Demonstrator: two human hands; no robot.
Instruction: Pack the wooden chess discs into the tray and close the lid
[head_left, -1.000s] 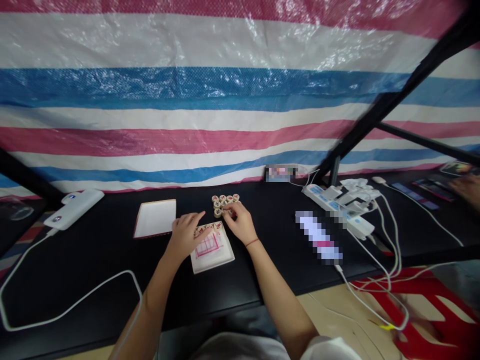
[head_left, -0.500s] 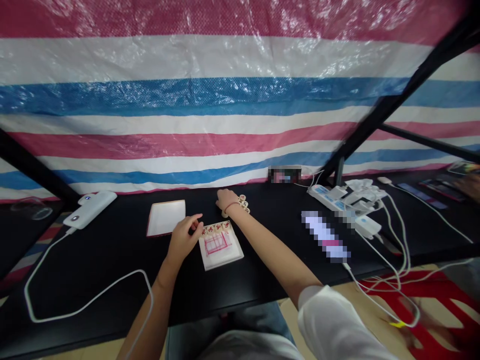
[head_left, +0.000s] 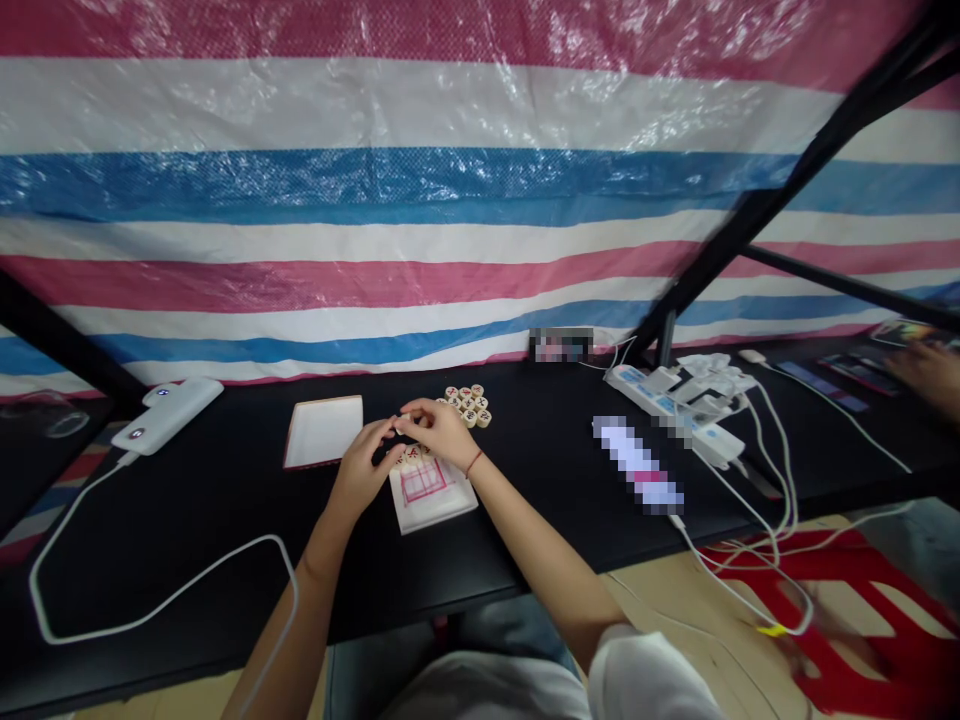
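Observation:
Round wooden Chinese chess pieces with red characters form a small cluster (head_left: 466, 406) on the black table. A few more pieces sit in a row (head_left: 411, 458) along the far edge of a white square card (head_left: 431, 492), which has a red grid drawn on it. My left hand (head_left: 364, 472) hovers over that row, fingers curled. My right hand (head_left: 436, 430) is just in front of the cluster, its fingertips meeting those of my left hand. Whether a piece lies between them is hidden. A second white card (head_left: 322, 432) with a red edge lies left of my hands.
A white power bank (head_left: 166, 414) and its cable lie on the black table (head_left: 225, 500) to the left. To the right are a power strip (head_left: 660, 394) with chargers and cords, and a co-worker's hand (head_left: 930, 376). A striped tarp hangs behind.
My right hand has moved left and closer, off the cluster of pieces, which now shows fully. Its fingertips have come together with my left hand, which has barely moved.

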